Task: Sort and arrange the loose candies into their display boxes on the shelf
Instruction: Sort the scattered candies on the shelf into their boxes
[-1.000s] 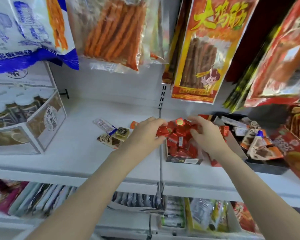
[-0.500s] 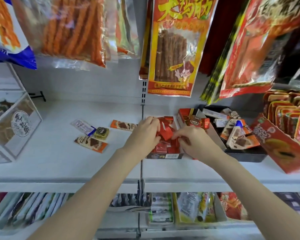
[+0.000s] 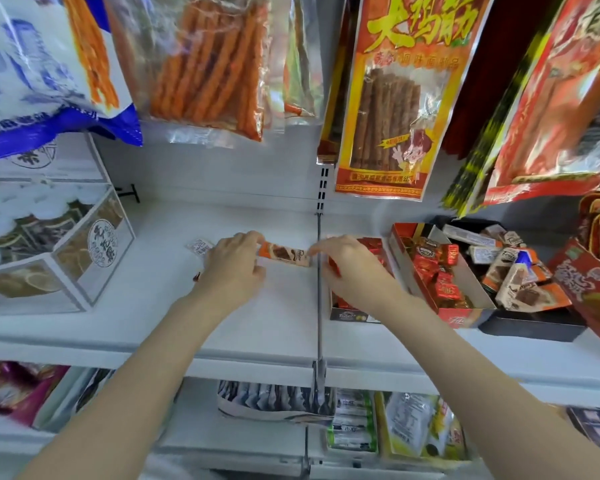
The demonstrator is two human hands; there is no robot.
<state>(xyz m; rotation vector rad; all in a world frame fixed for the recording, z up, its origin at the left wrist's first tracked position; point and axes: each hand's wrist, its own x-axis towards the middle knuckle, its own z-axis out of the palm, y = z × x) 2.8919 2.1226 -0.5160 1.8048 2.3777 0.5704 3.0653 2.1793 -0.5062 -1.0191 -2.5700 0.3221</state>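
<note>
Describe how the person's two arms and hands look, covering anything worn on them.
Both forearms are bare up to the frame's bottom edge: no sleeves, gloves, watch or bracelet in view. The left hand and the right hand show no rings on the parts visible from above. The fingernails look short and unpainted, though they are small and slightly blurred. No markings show on either arm.

Snack bags hang above the shelf: a blue-and-white bag (image 3: 32, 64), a clear pack of orange sticks (image 3: 208, 60), a yellow-lettered pack of brown sticks (image 3: 395, 95) and a blurred red bag (image 3: 551, 98). At left stands a carton of white-lidded jars (image 3: 49, 244). Below are a purple packet (image 3: 32, 393) and green-labelled packs (image 3: 354, 420).
</note>
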